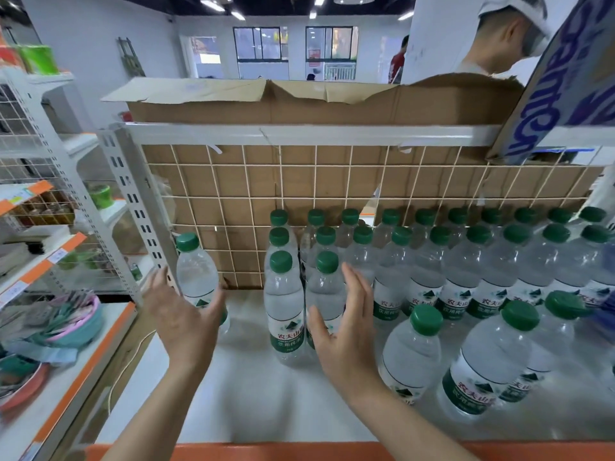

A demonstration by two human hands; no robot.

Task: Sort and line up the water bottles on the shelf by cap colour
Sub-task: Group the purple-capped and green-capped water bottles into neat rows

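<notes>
Orange shelf lip (299,451) runs nearest the lens, both forearms crossing above it onto the white shelf board (253,387). Left hand (186,314) has fingers spread and fairly straight, palm against the lower body of a lone green-capped bottle (196,277) that stands apart beside the perforated upright (133,207); whether the thumb wraps behind it, cannot tell, but nothing looks clamped. Right hand (346,331) is flat and unclenched, fingers together, its edge laid along the right flank of the front bottle (324,294) in a short double file of green caps (299,237) running back to the wire grid backing (332,181). Judgement: the flat right palm is there as a fence, squaring that file, while the left readies the stray bottle to be slid in (a gap of bare shelf separates the two hands). Beyond the right hand, further right, long rows of green-capped bottles (499,247) already stand against the grid, and three looser ones (472,357) sit forward of them, nearer the lens than the right wrist, not yet in line. Every cap in view is green; no other colour shows here. Cardboard box (299,101) rests on the rail above. Past the left hand, a neighbouring shelf holds bowls (76,324). A capped person (499,38) stands behind the unit.
</notes>
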